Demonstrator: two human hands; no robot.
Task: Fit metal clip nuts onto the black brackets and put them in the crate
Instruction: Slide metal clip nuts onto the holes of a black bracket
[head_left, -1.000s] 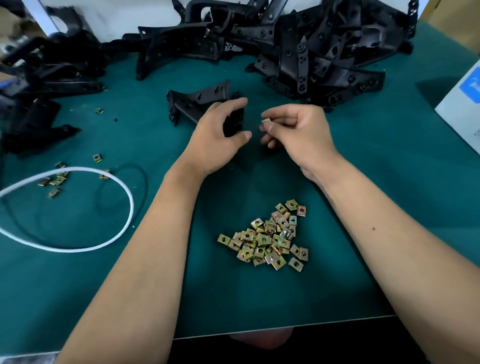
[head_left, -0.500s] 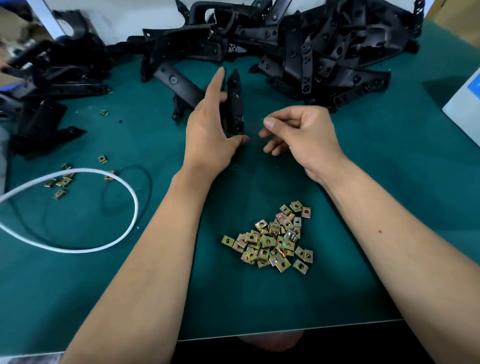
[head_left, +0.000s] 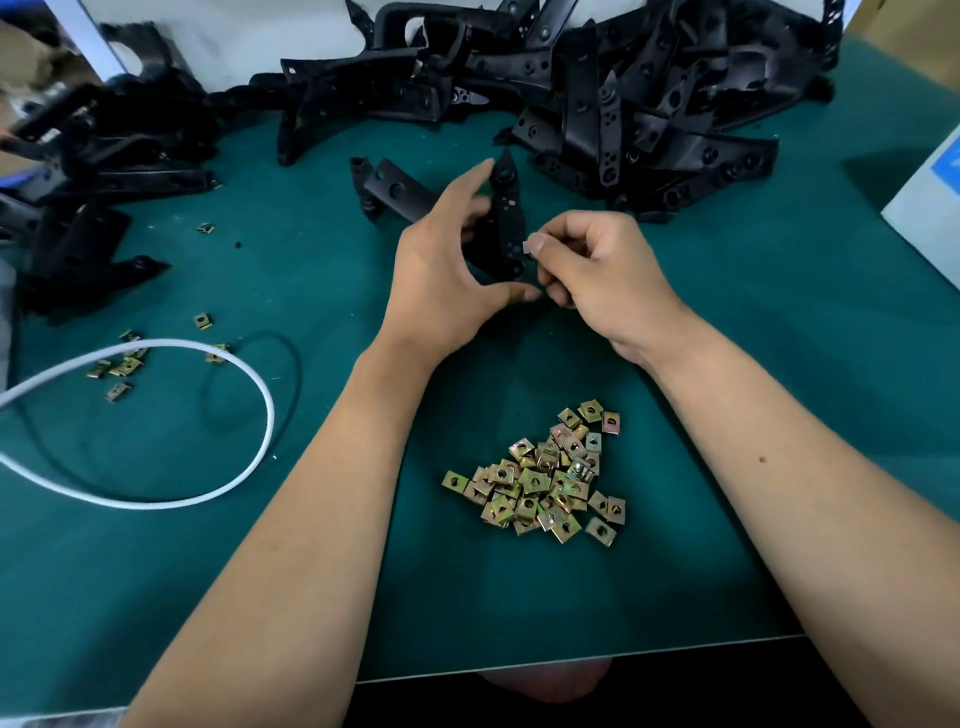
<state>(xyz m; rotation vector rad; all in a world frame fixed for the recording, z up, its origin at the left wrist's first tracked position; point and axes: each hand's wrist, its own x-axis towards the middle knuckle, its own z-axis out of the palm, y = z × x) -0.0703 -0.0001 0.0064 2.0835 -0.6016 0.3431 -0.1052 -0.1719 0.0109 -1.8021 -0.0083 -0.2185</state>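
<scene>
My left hand (head_left: 441, 280) holds a black bracket (head_left: 508, 228) upright over the green mat, thumb under its lower end and fingers along its left side. My right hand (head_left: 592, 275) pinches a small metal clip nut (head_left: 529, 245) between thumb and forefinger and presses it against the bracket's right edge. A heap of brass-coloured clip nuts (head_left: 545, 475) lies on the mat between my forearms. A big pile of black brackets (head_left: 639, 98) fills the back of the table. No crate shows.
More black brackets (head_left: 88, 171) are stacked at the left. A white cable loop (head_left: 208, 415) and several stray clip nuts (head_left: 122, 364) lie at the left. A white box (head_left: 930, 218) stands at the right edge. The table's front edge (head_left: 571, 660) runs below the nut heap.
My left hand tipped the bracket from lying flat to standing upright. My right hand moved left with the clip nut until it met the bracket's edge.
</scene>
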